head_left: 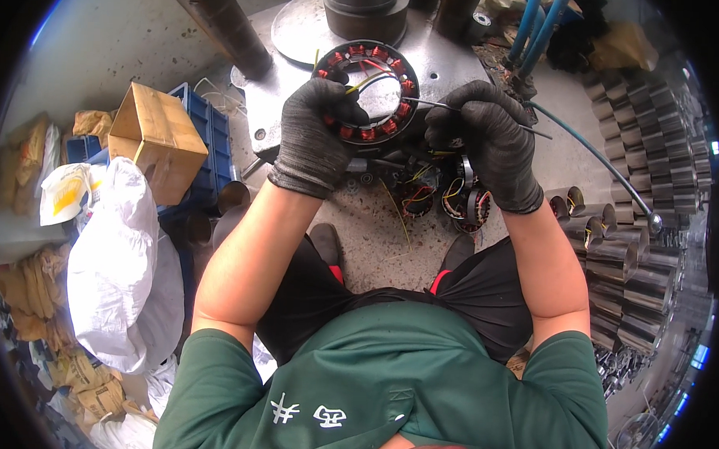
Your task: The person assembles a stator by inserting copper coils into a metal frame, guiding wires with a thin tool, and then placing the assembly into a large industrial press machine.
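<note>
My left hand (314,128), in a dark grey knit glove, is closed on the left rim of a motor stator (409,85). This black ring has red-copper coils around its inside and is held up over the metal press bed. Yellow, red and dark lead wires (372,81) cross its opening near my left fingers. My right hand (489,134), gloved alike, is closed around a thin dark rod (427,102). The rod's left end reaches the stator's right side; its other end sticks out past my right hand. My right fingertips are partly hidden.
A metal press bed (261,102) with a thick round column (365,11) stands ahead. More stators (476,206) with wires lie below my right hand. Stacked metal cylinders (624,257) line the right. A cardboard box (168,150), blue crates (212,132) and a white sack (116,271) stand left.
</note>
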A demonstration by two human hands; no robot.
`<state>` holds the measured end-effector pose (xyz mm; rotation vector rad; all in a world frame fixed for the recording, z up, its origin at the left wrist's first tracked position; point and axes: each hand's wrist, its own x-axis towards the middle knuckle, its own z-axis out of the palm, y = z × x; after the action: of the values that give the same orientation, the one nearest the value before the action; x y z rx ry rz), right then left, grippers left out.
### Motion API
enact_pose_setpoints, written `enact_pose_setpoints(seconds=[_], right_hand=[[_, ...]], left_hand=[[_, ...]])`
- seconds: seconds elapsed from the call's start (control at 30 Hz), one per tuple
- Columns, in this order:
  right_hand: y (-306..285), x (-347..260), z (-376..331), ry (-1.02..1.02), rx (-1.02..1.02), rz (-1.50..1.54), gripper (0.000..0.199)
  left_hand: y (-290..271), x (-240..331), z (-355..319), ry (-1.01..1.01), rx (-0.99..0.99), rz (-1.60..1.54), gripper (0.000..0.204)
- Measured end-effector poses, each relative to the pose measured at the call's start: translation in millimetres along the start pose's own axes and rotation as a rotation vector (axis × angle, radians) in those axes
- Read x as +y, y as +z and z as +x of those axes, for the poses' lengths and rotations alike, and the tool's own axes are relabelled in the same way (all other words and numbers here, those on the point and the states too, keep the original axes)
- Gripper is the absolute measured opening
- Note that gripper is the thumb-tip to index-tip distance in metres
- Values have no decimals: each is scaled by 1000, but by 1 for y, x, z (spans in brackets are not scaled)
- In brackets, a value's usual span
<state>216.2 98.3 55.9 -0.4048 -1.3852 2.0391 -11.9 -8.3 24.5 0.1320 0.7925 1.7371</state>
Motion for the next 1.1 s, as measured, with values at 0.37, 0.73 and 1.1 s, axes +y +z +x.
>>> enact_pose_setpoints(seconds=[0.37,0.73,1.1], right_hand=[[1,8,-4,-63,-59,-177,16],[6,23,-11,-317,-49,-556,16],[0,21,-8,-57,13,7,18]], left_hand=[[-6,-1,1,105,-60,157,17],[7,-4,-1,291,2,263,31],[12,-4,-2,114,86,120,28]])
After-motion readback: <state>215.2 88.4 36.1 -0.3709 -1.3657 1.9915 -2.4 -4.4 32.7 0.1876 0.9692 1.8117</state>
